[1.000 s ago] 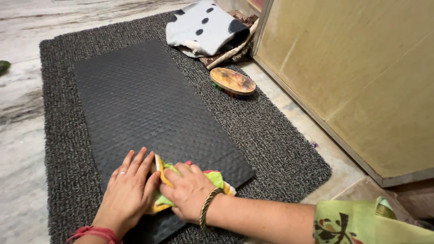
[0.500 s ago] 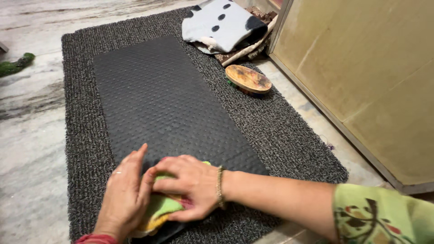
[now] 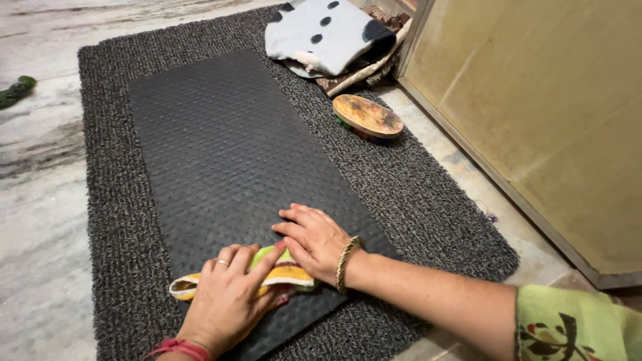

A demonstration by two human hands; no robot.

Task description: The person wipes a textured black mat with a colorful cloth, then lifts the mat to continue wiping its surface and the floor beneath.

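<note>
Near the black rubber mat's (image 3: 227, 147) front edge, the left hand (image 3: 227, 301) and right hand (image 3: 314, 237) lie flat with fingers spread — pinning a folded yellow-green cloth (image 3: 281, 274) against the studded surface, so it stays folded.

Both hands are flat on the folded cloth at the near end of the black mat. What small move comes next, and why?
Probably slide the folded yellow-green cloth forward along the black dimpled rubber mat. The left hand and the right hand press it flat near the mat's near edge, and the long stretch of mat beyond them, toward the oval wooden brush, lies open ahead.
</note>
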